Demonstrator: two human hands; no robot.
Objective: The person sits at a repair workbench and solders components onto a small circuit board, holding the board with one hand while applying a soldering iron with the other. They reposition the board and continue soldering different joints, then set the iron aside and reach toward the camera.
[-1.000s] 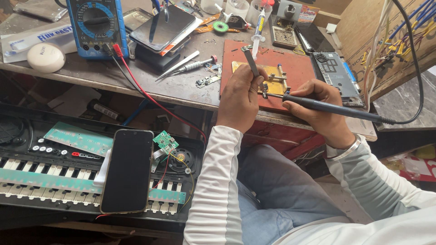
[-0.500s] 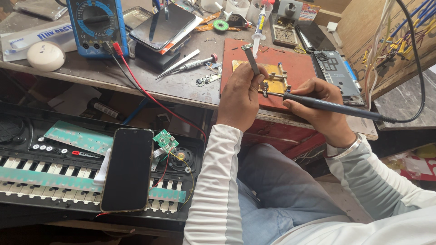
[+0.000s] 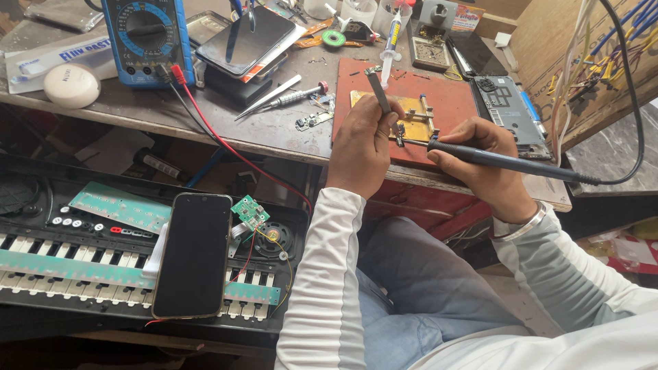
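Soldering work at the clamped board: handling notes

Circuit board (image 3: 411, 116), gold-coloured, is sitting in a metal holder on the red mat (image 3: 445, 92), right of centre in the upper frame. Right hand (image 3: 483, 161) is closing around the black soldering iron (image 3: 500, 159) like a pen, its tip meeting the board's lower edge. Left hand (image 3: 363, 140) is pinching a grey tweezer-like tool (image 3: 378, 90) upright over the board. In my judgement, both wrists should be bracing on the bench edge, with the tip touching one joint only. Flux syringe (image 3: 391, 42) is lying just above the mat. Blue multimeter (image 3: 147, 34) is standing at upper left; a dark phone (image 3: 193, 255) is resting on an opened keyboard (image 3: 82, 257) at lower left.
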